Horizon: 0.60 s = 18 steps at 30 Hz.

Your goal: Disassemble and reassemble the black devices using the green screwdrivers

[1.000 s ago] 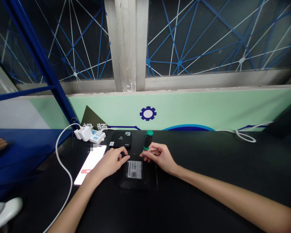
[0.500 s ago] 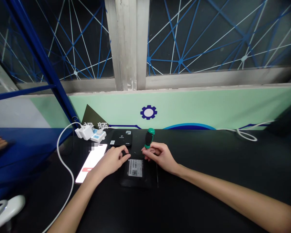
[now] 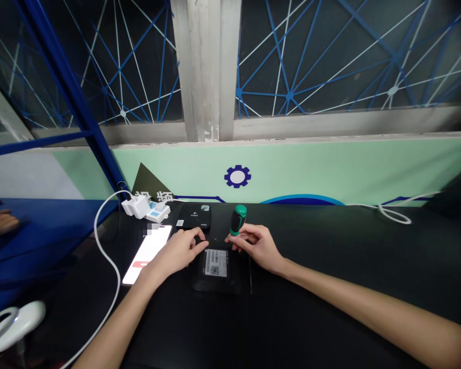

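A screwdriver (image 3: 238, 219) with a green and black handle stands nearly upright in my right hand (image 3: 259, 246). My thumb and fingers close around its lower part, and its tip is hidden. It stands by the far right corner of a flat black electronic box (image 3: 217, 283) with a white printed label (image 3: 216, 263). At the far left corner of the box rests my left hand (image 3: 184, 248), its thumb and index finger apart with nothing seen between them. A tiny light sliver (image 3: 215, 239), too small to name, lies just past the box.
Behind my left hand lies another black box (image 3: 194, 215). A lit phone (image 3: 148, 253) is left of it, near a white power strip (image 3: 157, 211) with a plugged-in adapter (image 3: 137, 206). A white cable (image 3: 109, 261) curves down the left. Another person's hand (image 3: 0, 224) shows far left.
The whole view has shifted slightly. Both hands keep nearly the same places at the box, and the screwdriver stays upright in my right hand.
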Tool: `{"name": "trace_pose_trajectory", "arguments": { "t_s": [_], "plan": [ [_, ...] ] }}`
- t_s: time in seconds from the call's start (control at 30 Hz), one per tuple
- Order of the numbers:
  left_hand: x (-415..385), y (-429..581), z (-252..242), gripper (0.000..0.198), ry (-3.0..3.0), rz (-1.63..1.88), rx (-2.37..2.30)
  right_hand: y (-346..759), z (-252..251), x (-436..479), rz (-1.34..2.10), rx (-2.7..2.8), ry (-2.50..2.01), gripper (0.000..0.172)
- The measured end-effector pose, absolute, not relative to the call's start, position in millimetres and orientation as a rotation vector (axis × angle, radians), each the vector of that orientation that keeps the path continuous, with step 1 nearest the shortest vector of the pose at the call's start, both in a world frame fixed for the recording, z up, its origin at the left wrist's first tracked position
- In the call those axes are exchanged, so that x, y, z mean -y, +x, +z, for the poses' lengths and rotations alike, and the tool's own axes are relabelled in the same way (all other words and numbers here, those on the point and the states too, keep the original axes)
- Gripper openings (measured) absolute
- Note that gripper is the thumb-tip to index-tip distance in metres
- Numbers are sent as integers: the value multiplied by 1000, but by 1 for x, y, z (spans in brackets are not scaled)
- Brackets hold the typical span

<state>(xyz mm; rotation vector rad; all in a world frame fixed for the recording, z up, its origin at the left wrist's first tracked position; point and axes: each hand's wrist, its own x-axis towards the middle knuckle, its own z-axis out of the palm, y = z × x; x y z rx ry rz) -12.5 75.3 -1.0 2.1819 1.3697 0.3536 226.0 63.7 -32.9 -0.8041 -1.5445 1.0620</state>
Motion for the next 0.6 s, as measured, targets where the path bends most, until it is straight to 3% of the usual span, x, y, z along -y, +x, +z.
{"name": "trace_pose_trajectory", "arguments": {
  "t_s": [0.6],
  "plan": [
    [-74,-12,1,29,2189,352,-1360,230,-32,-65,1041,1445,-746,34]
  ]
}}
